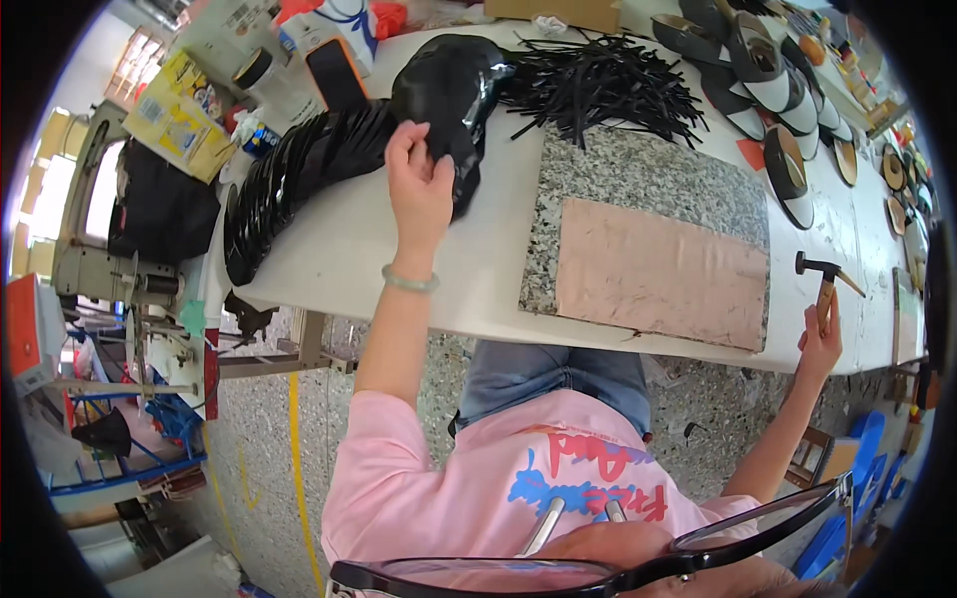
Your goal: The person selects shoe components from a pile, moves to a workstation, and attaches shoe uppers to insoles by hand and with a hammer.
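My left hand (419, 189) is over the near part of a stack of glossy black pieces (449, 85), its fingers bent and the thumb apart from them. Nothing shows between the fingers, and whether the tips touch the top piece I cannot tell. To the left fans a long row of overlapping black shiny pieces (289, 164). At the table's right front edge my right hand (819, 344) is closed round the wooden handle of a hammer (821, 267), its dark head raised. Between my hands lies a speckled stone slab (648, 179) with a worn tan sheet (658, 269) on it.
A heap of thin black strips (608, 85) lies behind the slab. Several black-and-white shoe uppers (788, 174) stand at the far right. A phone (337, 75), a clear jar (279, 90) and a yellow pouch (174, 115) are at the back left, near a sewing machine (95, 239).
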`<state>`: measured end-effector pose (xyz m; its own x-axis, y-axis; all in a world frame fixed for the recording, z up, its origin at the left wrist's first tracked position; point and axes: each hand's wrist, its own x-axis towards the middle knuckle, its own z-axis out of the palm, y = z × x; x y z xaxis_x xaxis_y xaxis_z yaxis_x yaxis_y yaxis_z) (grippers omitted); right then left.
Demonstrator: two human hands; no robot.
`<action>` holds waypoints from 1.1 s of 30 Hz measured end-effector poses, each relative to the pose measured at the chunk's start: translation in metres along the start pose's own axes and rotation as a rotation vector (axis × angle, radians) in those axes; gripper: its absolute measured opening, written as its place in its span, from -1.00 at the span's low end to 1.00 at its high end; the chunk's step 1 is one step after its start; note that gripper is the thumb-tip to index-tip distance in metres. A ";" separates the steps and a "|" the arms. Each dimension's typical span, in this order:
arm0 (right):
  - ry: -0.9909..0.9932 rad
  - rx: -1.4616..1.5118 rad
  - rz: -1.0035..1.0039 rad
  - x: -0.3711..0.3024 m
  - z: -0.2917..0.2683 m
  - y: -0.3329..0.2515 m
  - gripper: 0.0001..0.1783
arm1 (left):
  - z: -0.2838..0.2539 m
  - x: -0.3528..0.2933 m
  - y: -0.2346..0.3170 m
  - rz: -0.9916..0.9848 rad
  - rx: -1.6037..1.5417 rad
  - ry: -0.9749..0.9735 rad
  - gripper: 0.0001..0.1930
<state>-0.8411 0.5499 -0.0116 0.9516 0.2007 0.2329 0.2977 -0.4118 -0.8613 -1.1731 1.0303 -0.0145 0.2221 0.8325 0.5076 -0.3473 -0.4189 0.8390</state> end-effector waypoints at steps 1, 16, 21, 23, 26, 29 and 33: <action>0.031 0.029 0.072 0.011 -0.016 0.025 -0.41 | 0.009 0.004 -0.004 -0.009 -0.024 -0.029 -0.52; 0.033 -0.619 -0.597 0.143 0.105 0.008 -0.37 | 0.042 -0.018 0.032 0.163 0.606 -0.262 -0.63; -0.141 -0.802 -0.426 0.146 0.125 -0.040 -0.15 | 0.104 -0.076 0.057 -0.002 0.321 -0.601 -0.61; -0.058 -0.687 -0.611 0.119 0.104 -0.071 -0.15 | 0.105 -0.081 0.061 0.051 0.292 -0.595 -0.56; -0.193 -0.272 -0.278 0.061 0.082 -0.138 -0.39 | 0.102 -0.081 0.069 0.073 0.344 -0.532 -0.54; -0.613 -0.010 -0.075 0.025 0.074 -0.149 -0.69 | 0.124 -0.086 0.079 0.175 0.373 -0.454 -0.56; -0.941 -0.228 0.076 -0.025 0.109 -0.155 -0.74 | 0.129 -0.095 0.076 -0.181 0.275 -0.853 -0.60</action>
<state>-0.9191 0.7058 0.0674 0.5475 0.7545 -0.3620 0.3400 -0.5958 -0.7276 -1.1027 0.8726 0.0263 0.8882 0.3891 0.2444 -0.0363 -0.4707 0.8815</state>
